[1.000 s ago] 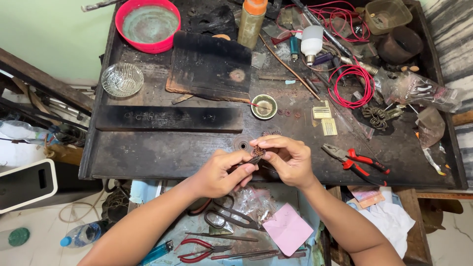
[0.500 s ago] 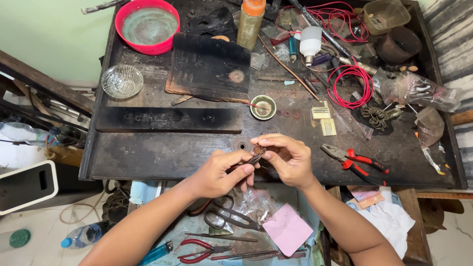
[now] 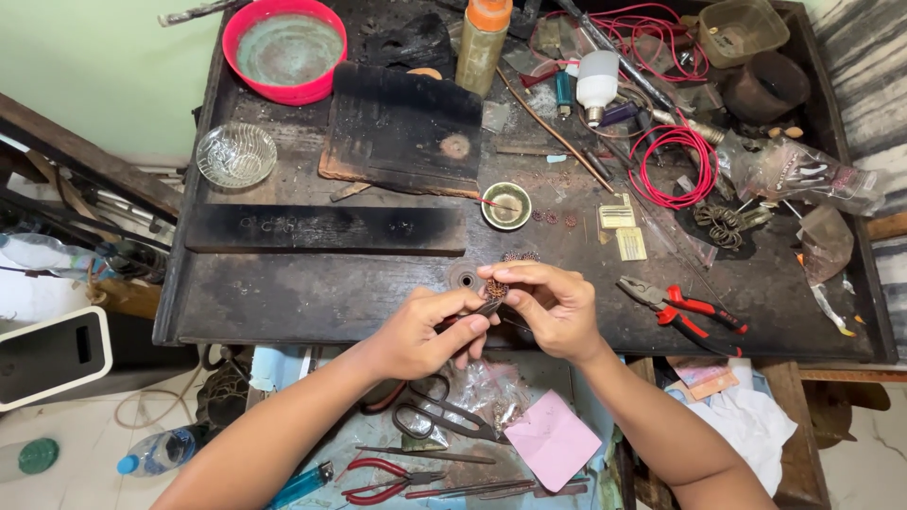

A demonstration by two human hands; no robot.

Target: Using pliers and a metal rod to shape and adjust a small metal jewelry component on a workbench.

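Note:
My left hand (image 3: 427, 331) grips a thin dark metal tool, like tweezers (image 3: 480, 309), with its tip pointing up to the right. My right hand (image 3: 548, 304) pinches a small coppery, coiled piece (image 3: 498, 287) between thumb and forefinger, right at the tool's tip. Both hands hover over the near edge of a blackened workbench (image 3: 312, 293). A small round metal dish (image 3: 506, 205) sits just beyond the hands.
Red-handled pliers (image 3: 682, 309) lie right of my right hand. A red wire coil (image 3: 673, 165), a red bowl (image 3: 283, 47), a glass dish (image 3: 235, 155), a charred block (image 3: 406, 132) and a bottle (image 3: 484, 40) stand farther back. Scissors (image 3: 442, 416) and a pink paper (image 3: 553, 440) lie in the drawer below.
The hands stay close together at the bench edge. The tool's tip has shifted slightly against the small piece in my right fingers.

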